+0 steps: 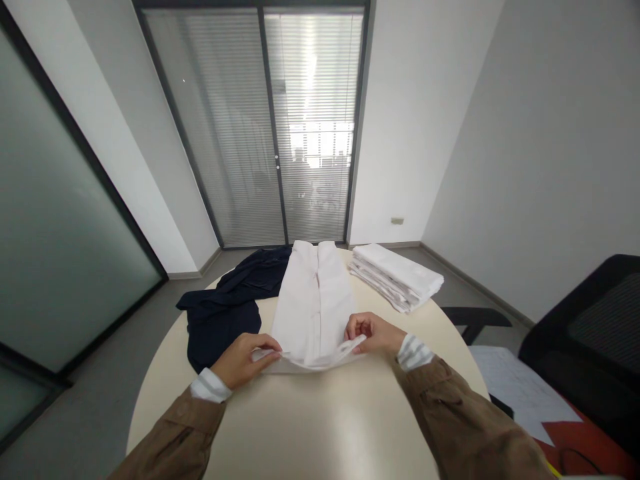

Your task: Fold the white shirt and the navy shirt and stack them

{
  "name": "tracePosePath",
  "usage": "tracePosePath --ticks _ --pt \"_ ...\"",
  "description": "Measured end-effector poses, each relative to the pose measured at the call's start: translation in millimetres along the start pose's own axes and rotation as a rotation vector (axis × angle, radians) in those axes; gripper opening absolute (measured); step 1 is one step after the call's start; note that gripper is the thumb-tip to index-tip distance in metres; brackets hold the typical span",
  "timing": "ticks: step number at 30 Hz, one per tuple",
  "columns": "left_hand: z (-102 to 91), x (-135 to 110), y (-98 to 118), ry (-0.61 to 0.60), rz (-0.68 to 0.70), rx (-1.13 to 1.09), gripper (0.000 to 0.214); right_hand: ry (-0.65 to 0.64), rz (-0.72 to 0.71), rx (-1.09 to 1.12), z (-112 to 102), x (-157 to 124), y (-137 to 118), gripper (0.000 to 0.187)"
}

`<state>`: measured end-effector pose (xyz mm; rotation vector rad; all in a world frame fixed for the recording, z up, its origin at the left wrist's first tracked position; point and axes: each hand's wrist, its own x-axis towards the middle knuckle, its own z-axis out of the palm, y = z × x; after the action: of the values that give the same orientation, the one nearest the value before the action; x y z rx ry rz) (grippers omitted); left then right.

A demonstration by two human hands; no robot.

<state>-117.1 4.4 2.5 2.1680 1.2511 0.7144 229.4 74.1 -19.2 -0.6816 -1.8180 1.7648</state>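
Note:
A white cloth garment point(307, 300) lies lengthwise on the table, its two sides meeting along a line down the middle. Its exact kind is not clear. My left hand point(245, 360) pinches the near left corner between thumb and fingers. At the near right corner, my right hand point(373, 333) grips the same edge with curled fingers. Between my hands the near edge is slightly raised and sags in the middle. To the left lies a crumpled dark navy garment point(225, 327), close to my left hand. A stack of folded white cloths point(395, 273) rests at the far right.
The round cream table point(300, 427) has its curved edge near both forearms. On the right stands a black office chair point(595, 340), with papers point(515, 380) and something red point(585, 437) beside it. Glass panels with blinds point(315, 133) stand beyond the table.

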Motion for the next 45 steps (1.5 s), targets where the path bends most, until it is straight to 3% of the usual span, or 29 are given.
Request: tracePosePath --ticks 5,10,16,22,24,26,29,31,36,41,45 --pt "5.1 -2 1 -0.313 -0.065 -0.078 0.023 -0.345 0.252 -0.062 7 -9 -7 0.066" --pt "15.7 -6 3 -0.478 -0.06 -0.152 0.021 -0.402 0.409 -0.243 15 -16 -6 0.066" --pt "25.6 -9 27 -0.462 -0.049 0.088 0.011 -0.415 0.456 -0.29 21 -19 -8 0.062" --pt "34.7 -9 40 -0.405 0.08 0.221 0.021 -0.489 0.68 -0.289 26 -13 -22 0.077" --pt "39.0 -9 40 -0.396 0.115 0.255 0.014 -0.43 0.584 -0.307 29 -8 -21 0.073" --pt "42.7 -10 39 -0.381 0.151 0.276 0.004 -0.261 0.367 -0.4 35 -1 -17 0.06" --pt "46.0 -11 39 -0.317 0.227 0.291 0.003 -0.043 0.04 -0.7 44 8 -12 0.037" --pt "47.5 -12 39 -0.281 0.278 0.278 0.005 -0.022 -0.069 -0.907 50 11 -11 0.035" --pt "52.3 -12 38 -0.304 0.332 0.265 0.003 -0.08 -0.116 -1.081 56 12 -12 0.032" --pt "53.5 -11 36 -0.34 0.322 0.263 0.001 -0.093 -0.111 -1.11 56 12 -16 0.025" --pt "52.2 -11 38 -0.352 0.316 0.254 0.004 -0.124 -0.209 -1.045 64 13 -19 0.024"
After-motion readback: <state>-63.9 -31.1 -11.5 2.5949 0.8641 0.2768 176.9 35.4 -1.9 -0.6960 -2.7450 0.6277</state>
